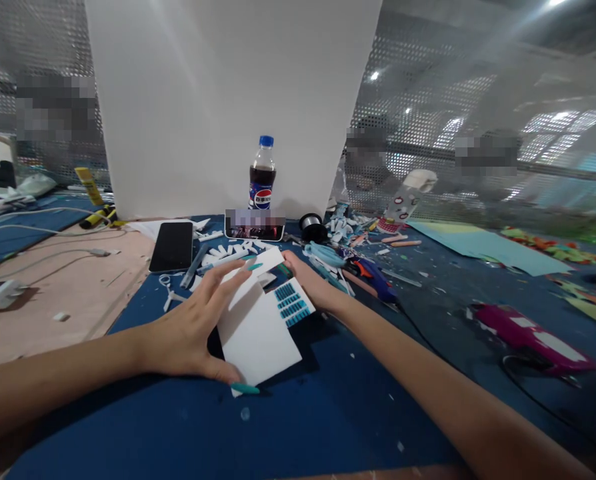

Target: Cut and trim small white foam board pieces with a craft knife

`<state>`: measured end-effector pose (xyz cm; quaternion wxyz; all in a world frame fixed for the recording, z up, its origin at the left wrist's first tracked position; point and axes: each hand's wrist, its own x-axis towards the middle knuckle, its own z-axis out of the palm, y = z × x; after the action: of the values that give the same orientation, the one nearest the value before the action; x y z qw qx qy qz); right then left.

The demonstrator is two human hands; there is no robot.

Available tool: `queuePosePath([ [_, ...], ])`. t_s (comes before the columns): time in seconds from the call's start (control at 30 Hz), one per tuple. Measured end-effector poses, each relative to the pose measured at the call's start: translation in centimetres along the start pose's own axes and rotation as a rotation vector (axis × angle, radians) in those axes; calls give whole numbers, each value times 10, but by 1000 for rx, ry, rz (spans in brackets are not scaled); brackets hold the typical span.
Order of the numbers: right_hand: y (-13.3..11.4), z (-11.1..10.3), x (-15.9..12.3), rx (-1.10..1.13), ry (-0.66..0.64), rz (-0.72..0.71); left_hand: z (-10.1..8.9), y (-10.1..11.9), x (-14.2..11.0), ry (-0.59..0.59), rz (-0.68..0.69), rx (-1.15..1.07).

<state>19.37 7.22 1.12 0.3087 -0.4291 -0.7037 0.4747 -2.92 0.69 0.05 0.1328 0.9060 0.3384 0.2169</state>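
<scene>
My left hand (193, 327) grips a white board piece (261, 337) between a thumb at its lower corner and fingers over its upper part. The piece looks folded or joined, with a narrower white section at the top; it is tilted above the blue tabletop. At its right edge my right hand (308, 281) is curled against the upper section, its fingertips mostly hidden behind it. Below that hand, a small white card (294, 303) with rows of blue strips juts out to the right; whether it is attached to the board, I cannot tell.
Behind stand a cola bottle (263, 177), a propped phone (255, 230) and a wire spool (313, 229). A dark phone (172, 247) and white scissors (169, 292) lie left. White scraps, a blue glue gun (375, 279) and a magenta corded tool (533, 339) lie right.
</scene>
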Motion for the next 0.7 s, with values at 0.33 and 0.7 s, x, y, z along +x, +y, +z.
queuePosePath([
  [0.33,5,-25,-6,-71,170,87,2,1,1,44,-28,19],
  [0.7,-8,-56,-16,-675,82,64,2,1,5,-48,-192,75],
])
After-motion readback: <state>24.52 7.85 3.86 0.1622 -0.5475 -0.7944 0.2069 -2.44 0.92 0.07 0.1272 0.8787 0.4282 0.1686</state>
